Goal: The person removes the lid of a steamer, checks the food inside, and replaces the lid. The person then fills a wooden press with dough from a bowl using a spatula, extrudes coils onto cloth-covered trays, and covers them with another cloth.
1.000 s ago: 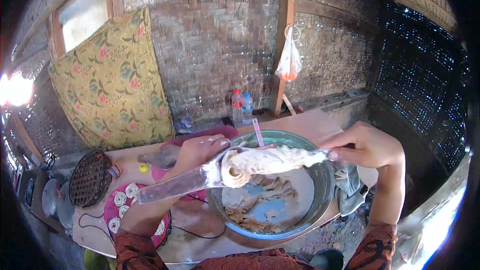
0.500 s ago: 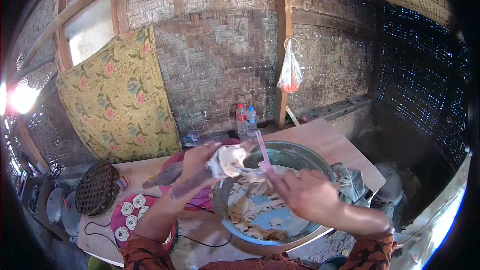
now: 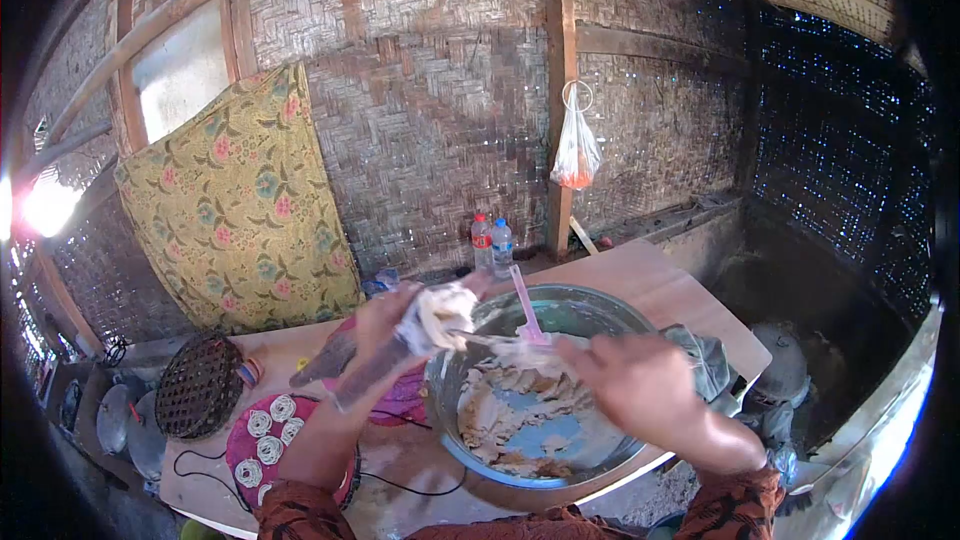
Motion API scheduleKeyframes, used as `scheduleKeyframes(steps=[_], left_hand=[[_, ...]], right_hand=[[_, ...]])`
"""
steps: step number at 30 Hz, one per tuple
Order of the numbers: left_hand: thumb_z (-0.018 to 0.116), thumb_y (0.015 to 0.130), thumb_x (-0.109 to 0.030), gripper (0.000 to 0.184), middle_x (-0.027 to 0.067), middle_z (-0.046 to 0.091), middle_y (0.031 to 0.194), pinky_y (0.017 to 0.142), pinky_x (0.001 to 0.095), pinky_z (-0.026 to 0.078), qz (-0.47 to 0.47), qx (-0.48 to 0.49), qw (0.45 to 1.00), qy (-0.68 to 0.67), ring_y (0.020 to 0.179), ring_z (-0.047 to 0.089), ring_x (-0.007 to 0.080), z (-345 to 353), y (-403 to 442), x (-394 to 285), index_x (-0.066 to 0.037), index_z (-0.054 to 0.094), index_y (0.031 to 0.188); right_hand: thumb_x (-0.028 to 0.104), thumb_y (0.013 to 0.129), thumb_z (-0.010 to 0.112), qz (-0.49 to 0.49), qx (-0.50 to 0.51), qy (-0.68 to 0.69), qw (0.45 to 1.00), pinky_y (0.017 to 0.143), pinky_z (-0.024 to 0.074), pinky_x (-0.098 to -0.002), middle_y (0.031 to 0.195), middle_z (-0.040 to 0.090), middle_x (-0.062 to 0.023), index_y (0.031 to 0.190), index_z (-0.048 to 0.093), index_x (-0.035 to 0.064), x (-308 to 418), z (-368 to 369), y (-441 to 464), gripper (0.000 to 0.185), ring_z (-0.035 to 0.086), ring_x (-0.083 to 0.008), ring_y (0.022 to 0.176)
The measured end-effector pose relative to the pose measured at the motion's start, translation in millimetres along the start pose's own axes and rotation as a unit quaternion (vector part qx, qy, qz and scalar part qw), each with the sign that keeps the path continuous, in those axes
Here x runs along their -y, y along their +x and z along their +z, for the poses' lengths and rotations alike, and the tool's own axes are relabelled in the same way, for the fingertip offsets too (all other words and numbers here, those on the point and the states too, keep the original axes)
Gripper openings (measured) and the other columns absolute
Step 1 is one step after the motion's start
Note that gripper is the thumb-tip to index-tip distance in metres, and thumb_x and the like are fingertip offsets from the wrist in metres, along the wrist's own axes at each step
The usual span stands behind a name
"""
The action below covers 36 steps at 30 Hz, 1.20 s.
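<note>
Pale, sticky dough [image 3: 455, 305] is packed into the mouth of a dark-handled tool [image 3: 372, 378], by which the space above the left part of a wide basin [image 3: 447, 440] is crossed at a slant. The tool is gripped near its mouth by the left hand [image 3: 383, 315], with the fingers closed around it. A thin utensil [image 3: 495, 341] is pinched in the right hand [image 3: 640, 377] above the basin, its far end brought up to the dough; the hand is blurred, and whether the tip touches cannot be told. Below, more of the pale mixture [image 3: 500, 415] is spread in uneven clumps over the basin's blue bottom. A pink plastic scoop [image 3: 527, 305] is propped in the basin, its handle raised past the far rim.

The basin is set on a wooden table [image 3: 640, 275] — a crumpled grey cloth [image 3: 708, 368] is laid just beside it, on the right. At the left, coils of dough [image 3: 269, 450] are arranged on a pink round mat [image 3: 240, 437], partly hidden by the left forearm. Beyond the mat, a dark woven basket [image 3: 200, 385] is placed near the table's edge.
</note>
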<state>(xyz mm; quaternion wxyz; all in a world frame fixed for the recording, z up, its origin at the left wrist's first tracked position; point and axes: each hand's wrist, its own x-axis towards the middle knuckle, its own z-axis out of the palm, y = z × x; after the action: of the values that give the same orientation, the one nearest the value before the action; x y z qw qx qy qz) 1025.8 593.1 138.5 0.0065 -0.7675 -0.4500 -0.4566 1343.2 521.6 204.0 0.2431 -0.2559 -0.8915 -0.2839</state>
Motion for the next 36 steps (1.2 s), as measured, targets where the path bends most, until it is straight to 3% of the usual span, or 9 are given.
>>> scheduleKeyframes(steps=[6, 8, 11, 12, 17, 20, 31, 34, 36], left_hand=[[0.068, 0.072, -0.041, 0.044, 0.01, 0.063, 0.099, 0.083, 0.0376, 0.046, -0.049, -0.013, 0.998, -0.025, 0.092, 0.059, 0.0254, -6, 14, -33, -0.011, 0.061, 0.104], [0.067, 0.074, -0.041, 0.04, 0.0085, 0.064, 0.095, 0.08, 0.0371, 0.047, -0.038, -0.047, 0.995, 0.084, 0.088, 0.06, 0.0255, 4, 16, -17, -0.013, 0.062, 0.102], [0.061, 0.081, -0.036, 0.034, 0.0106, 0.064, 0.095, 0.075, 0.038, 0.051, -0.029, -0.05, 0.973, 0.223, 0.081, 0.062, 0.0247, 5, 21, -12, -0.009, 0.061, 0.101], [0.06, 0.082, -0.034, 0.035, 0.0122, 0.064, 0.096, 0.078, 0.0393, 0.051, -0.063, -0.073, 0.993, 0.07, 0.084, 0.062, 0.0246, 13, 16, 15, -0.005, 0.059, 0.103], [0.063, 0.078, -0.035, 0.035, 0.0112, 0.063, 0.087, 0.07, 0.0388, 0.05, 0.034, -0.059, 0.98, 0.188, 0.077, 0.062, 0.027, 4, 17, -43, -0.008, 0.06, 0.1], [0.065, 0.075, -0.035, 0.035, 0.0106, 0.062, 0.082, 0.065, 0.0385, 0.05, 0.04, -0.046, 0.982, 0.177, 0.073, 0.062, 0.0285, -5, 17, -40, -0.01, 0.06, 0.098], [0.068, 0.071, -0.036, 0.039, 0.0106, 0.06, 0.082, 0.065, 0.0366, 0.05, 0.114, 0.02, 0.985, 0.129, 0.074, 0.062, 0.0303, -5, 5, -64, -0.008, 0.06, 0.097], [0.063, 0.078, -0.036, 0.037, 0.005, 0.064, 0.091, 0.072, 0.0341, 0.05, -0.075, 0.108, 0.991, -0.021, 0.084, 0.063, 0.0206, 43, -14, 86, -0.008, 0.06, 0.101], [0.061, 0.08, -0.029, 0.03, 0.0081, 0.064, 0.094, 0.077, 0.0336, 0.05, -0.03, 0.075, 0.996, 0.049, 0.087, 0.062, 0.0217, 17, -1, 30, -0.006, 0.059, 0.1]], right_hand=[[0.009, 0.078, 0.06, 0.245, -0.102, 0.266, 0.927, 0.057, 0.0519, -0.0352, 0.081, 0.065, -0.0162, 0.103, 0.065, 0.0072, 8, 91, -21, 0.025, 0.064, -0.029, 0.069], [0.008, 0.085, 0.056, 0.363, -0.016, 0.417, 0.833, 0.064, 0.053, -0.0349, 0.09, 0.064, -0.0232, 0.104, 0.064, 0.0024, 38, 100, -17, 0.021, 0.066, -0.0315, 0.08], [0.007, 0.088, 0.054, 0.33, -0.076, 0.501, 0.796, 0.064, 0.052, -0.0343, 0.09, 0.063, -0.026, 0.11, 0.062, 0.0009, 59, 104, -27, 0.025, 0.067, -0.0301, 0.08], [0.005, 0.086, 0.055, 0.335, -0.018, 0.577, 0.745, 0.064, 0.0512, -0.0334, 0.086, 0.063, -0.0249, 0.116, 0.059, 0.0011, 55, 107, -31, 0.03, 0.067, -0.0279, 0.077], [0.005, 0.083, 0.056, 0.312, -0.094, 0.32, 0.89, 0.057, 0.0514, -0.035, 0.07, 0.059, -0.0135, 0.124, 0.052, 0.0054, 30, 65, -16, 0.042, 0.063, -0.0271, 0.066], [0.007, 0.071, 0.059, 0.153, -0.013, 0.096, 0.984, 0.048, 0.0496, -0.0353, 0.069, 0.053, -0.0054, 0.124, 0.052, 0.0146, 21, 52, -19, 0.055, 0.061, -0.0224, 0.058], [0.009, 0.075, 0.055, -0.008, 0.07, 0.011, 0.997, 0.048, 0.0488, -0.0318, 0.07, 0.056, -0.0035, 0.115, 0.057, 0.0104, 13, 10, 5, 0.04, 0.061, -0.0195, 0.06], [0.01, 0.073, 0.058, 0.065, 0.062, 0.044, 0.995, 0.045, 0.0465, -0.0352, 0.07, 0.054, -0.0058, 0.118, 0.057, 0.0112, -2, -3, -13, 0.044, 0.059, -0.02, 0.058], [0.005, 0.078, 0.054, 0.166, -0.012, 0.147, 0.975, 0.054, 0.0502, -0.0363, 0.073, 0.054, -0.0112, 0.122, 0.054, 0.0128, -7, 1, -18, 0.045, 0.061, -0.0279, 0.063]])
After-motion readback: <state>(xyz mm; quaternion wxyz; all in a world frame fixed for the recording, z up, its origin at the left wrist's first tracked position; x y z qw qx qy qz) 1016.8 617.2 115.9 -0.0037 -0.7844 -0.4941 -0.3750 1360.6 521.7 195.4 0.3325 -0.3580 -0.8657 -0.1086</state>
